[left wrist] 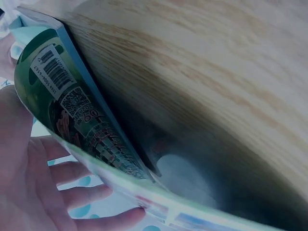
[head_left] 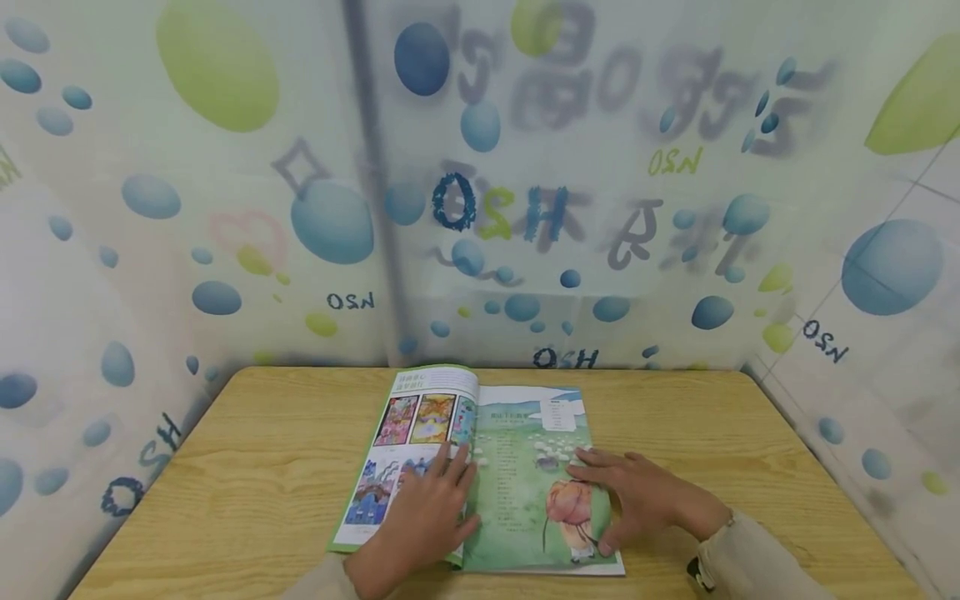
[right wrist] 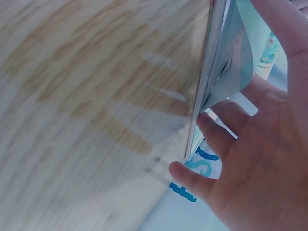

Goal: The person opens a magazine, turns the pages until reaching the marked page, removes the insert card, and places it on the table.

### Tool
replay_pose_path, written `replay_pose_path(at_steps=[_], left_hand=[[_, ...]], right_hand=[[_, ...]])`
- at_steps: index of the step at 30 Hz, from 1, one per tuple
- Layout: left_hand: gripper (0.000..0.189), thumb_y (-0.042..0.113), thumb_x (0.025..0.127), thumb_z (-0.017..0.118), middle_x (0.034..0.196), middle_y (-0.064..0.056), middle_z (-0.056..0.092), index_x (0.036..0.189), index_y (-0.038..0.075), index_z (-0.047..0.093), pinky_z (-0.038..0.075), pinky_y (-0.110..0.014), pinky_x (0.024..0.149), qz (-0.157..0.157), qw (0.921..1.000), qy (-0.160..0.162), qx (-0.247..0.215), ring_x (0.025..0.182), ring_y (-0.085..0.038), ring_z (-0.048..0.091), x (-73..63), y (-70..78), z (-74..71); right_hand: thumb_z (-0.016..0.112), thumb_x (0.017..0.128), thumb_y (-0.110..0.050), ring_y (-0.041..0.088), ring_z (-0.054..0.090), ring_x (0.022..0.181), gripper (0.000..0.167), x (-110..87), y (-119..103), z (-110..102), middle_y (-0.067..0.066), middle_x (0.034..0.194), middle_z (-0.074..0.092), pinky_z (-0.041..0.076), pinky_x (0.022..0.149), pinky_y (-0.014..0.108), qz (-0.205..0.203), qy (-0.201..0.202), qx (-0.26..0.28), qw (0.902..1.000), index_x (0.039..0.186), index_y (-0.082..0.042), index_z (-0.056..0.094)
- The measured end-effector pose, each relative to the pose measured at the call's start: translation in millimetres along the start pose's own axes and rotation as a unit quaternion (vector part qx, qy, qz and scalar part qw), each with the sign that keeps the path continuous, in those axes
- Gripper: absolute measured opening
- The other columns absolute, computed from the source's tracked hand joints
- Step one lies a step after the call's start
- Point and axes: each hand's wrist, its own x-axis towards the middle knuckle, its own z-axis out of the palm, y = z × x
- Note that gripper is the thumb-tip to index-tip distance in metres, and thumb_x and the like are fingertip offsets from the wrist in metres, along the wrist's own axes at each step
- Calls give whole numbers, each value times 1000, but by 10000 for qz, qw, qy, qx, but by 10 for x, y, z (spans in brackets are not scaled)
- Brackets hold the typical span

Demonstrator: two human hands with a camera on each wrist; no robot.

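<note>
An open magazine [head_left: 517, 508] lies on the wooden table, a green meadow picture on its right page and small colourful paintings on its left page [head_left: 390, 425]. My left hand [head_left: 431, 512] rests on the left page beside the spine, fingers stretched toward the top. In the left wrist view that side bows up from the table, showing the green back cover [left wrist: 62, 91] with a barcode. At the right page's outer edge is my right hand [head_left: 637, 496], thumb by the lower corner and fingers spread along the edge. A page corner [right wrist: 236, 72] curls up beside these fingers in the right wrist view.
The wooden table [head_left: 247, 467] extends on both sides of the magazine. Behind it and at the sides hang pale curtains [head_left: 480, 250] printed with blue and green drops and H2O lettering. A dark item [head_left: 699, 575] shows at the right sleeve's cuff.
</note>
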Motion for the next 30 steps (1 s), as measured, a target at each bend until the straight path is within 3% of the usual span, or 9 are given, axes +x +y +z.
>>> replay_pose_path(at_steps=[5, 12, 16, 23, 30], left_hand=[[66, 63, 91, 56, 142, -10, 55, 132, 12, 64, 55, -57, 75, 135, 9992, -19, 372, 128, -32, 53, -4, 42, -7], [85, 79, 89, 36, 139, -10, 57, 128, 11, 67, 56, -56, 73, 86, 9995, 52, 290, 127, -32, 55, -10, 84, -27], [102, 89, 81, 28, 143, -13, 54, 131, 9, 65, 54, -58, 76, 55, 9998, -102, 132, 129, -34, 53, -15, 104, -31], [118, 98, 69, 33, 149, -15, 47, 140, 7, 57, 51, -61, 83, -58, 9988, -474, 106, 134, -37, 47, -11, 137, -13], [112, 95, 71, 40, 147, -15, 49, 137, 6, 59, 52, -60, 82, 70, 9988, -346, 328, 132, -37, 48, -17, 124, -19]], right_hand=[[77, 72, -65, 40, 33, 143, 97, 5, 0, -7, 13, 158, 34, 23, 105, 73, -13, 63, -46, 10000, 151, -18, 45], [74, 74, -66, 46, 37, 139, 95, 22, -29, -28, 17, 156, 37, 29, 100, 74, -145, 156, -97, 9997, 149, -14, 47], [73, 76, -66, 46, 39, 137, 93, 34, -16, -23, 18, 154, 39, 31, 100, 73, -160, 199, -92, 9996, 148, -12, 48], [68, 78, -68, 41, 44, 136, 91, 61, -23, -51, 16, 150, 46, 35, 103, 66, -116, 294, -39, 9995, 145, -10, 51], [68, 79, -68, 39, 48, 132, 91, 50, -61, -142, 12, 145, 52, 41, 102, 61, -205, 432, 19, 9989, 145, -7, 50]])
